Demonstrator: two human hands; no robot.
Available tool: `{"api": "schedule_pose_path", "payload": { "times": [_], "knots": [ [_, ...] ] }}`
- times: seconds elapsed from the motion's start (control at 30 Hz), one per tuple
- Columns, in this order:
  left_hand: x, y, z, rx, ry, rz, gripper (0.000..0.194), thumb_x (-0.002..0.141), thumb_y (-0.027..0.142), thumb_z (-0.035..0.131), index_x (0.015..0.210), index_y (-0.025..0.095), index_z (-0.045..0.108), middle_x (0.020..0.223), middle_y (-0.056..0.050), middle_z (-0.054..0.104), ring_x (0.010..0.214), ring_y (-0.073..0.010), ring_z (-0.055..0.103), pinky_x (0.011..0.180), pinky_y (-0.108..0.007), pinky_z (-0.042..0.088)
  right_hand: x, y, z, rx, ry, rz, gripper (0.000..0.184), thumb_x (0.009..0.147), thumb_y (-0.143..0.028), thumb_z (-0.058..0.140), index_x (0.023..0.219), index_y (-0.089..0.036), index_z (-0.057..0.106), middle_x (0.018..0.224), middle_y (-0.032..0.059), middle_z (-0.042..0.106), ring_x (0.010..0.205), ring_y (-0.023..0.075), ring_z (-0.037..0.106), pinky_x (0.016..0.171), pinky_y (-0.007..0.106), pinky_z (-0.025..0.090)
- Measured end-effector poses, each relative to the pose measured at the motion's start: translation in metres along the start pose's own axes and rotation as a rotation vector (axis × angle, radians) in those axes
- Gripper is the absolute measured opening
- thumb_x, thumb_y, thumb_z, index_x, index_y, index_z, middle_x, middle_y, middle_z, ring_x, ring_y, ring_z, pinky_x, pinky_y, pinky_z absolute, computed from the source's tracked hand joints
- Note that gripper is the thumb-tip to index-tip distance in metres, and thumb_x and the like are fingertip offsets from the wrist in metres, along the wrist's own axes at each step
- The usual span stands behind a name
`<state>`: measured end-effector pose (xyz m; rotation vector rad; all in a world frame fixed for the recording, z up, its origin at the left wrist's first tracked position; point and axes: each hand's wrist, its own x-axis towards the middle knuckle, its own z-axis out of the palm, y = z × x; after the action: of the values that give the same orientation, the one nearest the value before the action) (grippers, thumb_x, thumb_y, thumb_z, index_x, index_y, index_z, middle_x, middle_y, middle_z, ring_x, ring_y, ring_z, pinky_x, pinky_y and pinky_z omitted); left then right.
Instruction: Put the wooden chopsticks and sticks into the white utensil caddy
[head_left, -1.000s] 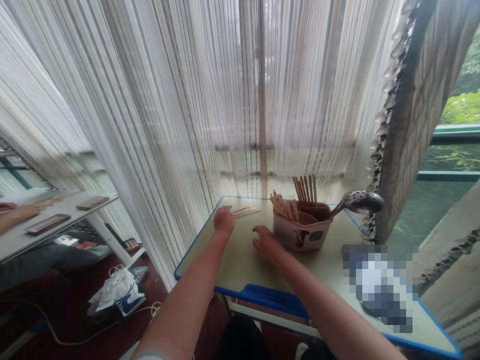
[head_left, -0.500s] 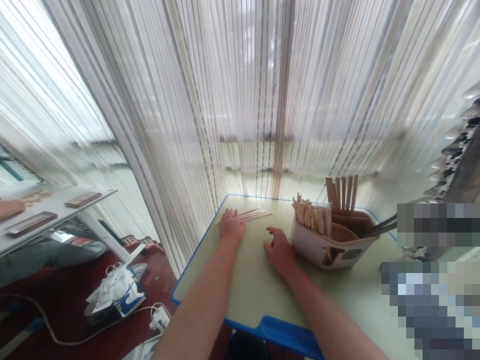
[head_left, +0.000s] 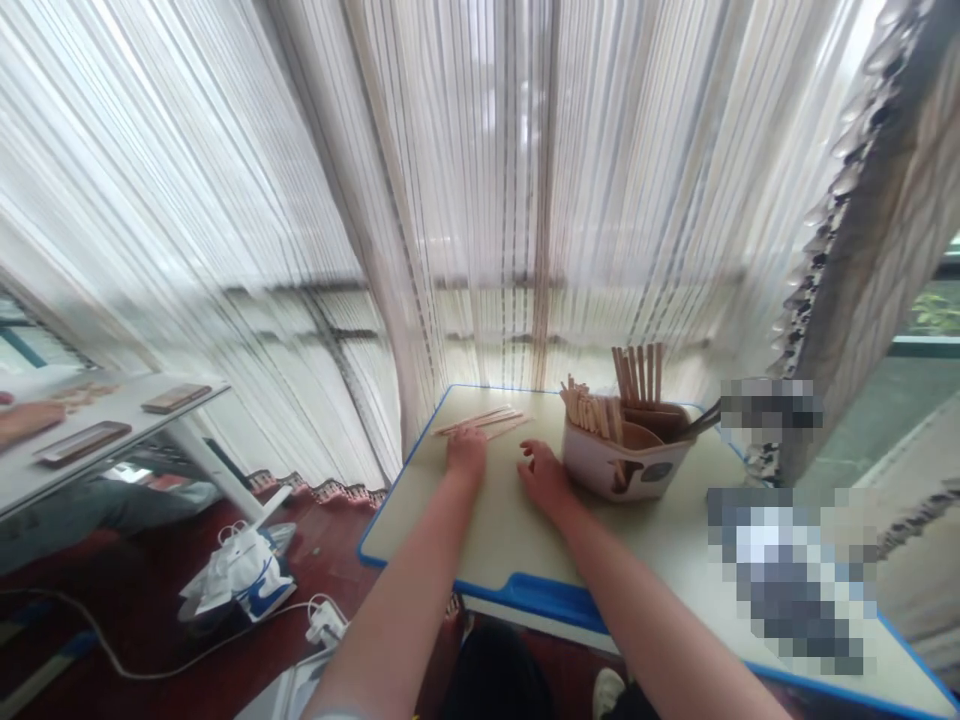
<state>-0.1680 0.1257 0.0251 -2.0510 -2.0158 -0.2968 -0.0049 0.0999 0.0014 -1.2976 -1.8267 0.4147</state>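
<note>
My left hand (head_left: 466, 452) lies flat and palm-down on the pale green surface (head_left: 405, 525), its fingertips right at the thin wooden sticks (head_left: 484, 423), which lie loose in a shallow fan near the surface's far edge. I can't tell whether the fingers are pressing on them, but the hand isn't closed around anything. My right hand (head_left: 544, 478) rests just to the right of the sticks, open with its fingers loosely curved, holding nothing and sitting just beside a printed paper tub (head_left: 626, 472). That tub is packed with short wooden sticks (head_left: 589, 410) and taller flat ones (head_left: 637, 372). Blue trim edges the surface, and string curtains (head_left: 465, 200) hang behind it. Off to the left, a co-worker's hand (head_left: 26, 422) sits by wooden trays (head_left: 82, 442) on another table (head_left: 127, 405).
</note>
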Motion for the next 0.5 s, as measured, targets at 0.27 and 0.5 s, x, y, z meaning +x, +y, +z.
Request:
{"api": "schedule_pose_path", "payload": {
  "times": [0.27, 0.5],
  "knots": [
    [-0.053, 0.014, -0.041, 0.06, -0.026, -0.046, 0.035, 0.083, 0.004, 0.03, 0.101, 0.009, 0.059, 0.096, -0.015, 0.062, 0.092, -0.0268, 0.059, 0.078, -0.042, 0.045, -0.012, -0.004, -0.004, -0.02, -0.093, 0.076, 0.054, 0.071, -0.016, 0.054, 0.123, -0.015, 0.043, 0.104, 0.0088, 0.055, 0.085, 0.0158, 0.053, 0.082, 0.03, 0.042],
    [-0.084, 0.018, -0.11, 0.071, -0.057, 0.05, 0.032, 0.083, 0.009, 0.034, 0.095, 0.015, 0.063, 0.103, -0.015, 0.06, 0.101, -0.0273, 0.055, 0.082, -0.043, 0.044, -0.045, -0.055, -0.046, -0.212, -0.075, -0.243, 0.054, 0.077, -0.021, 0.052, 0.13, -0.022, 0.042, 0.127, 0.0082, 0.046, 0.113, 0.02, 0.041, 0.097, 0.032, 0.033]
  ]
}}
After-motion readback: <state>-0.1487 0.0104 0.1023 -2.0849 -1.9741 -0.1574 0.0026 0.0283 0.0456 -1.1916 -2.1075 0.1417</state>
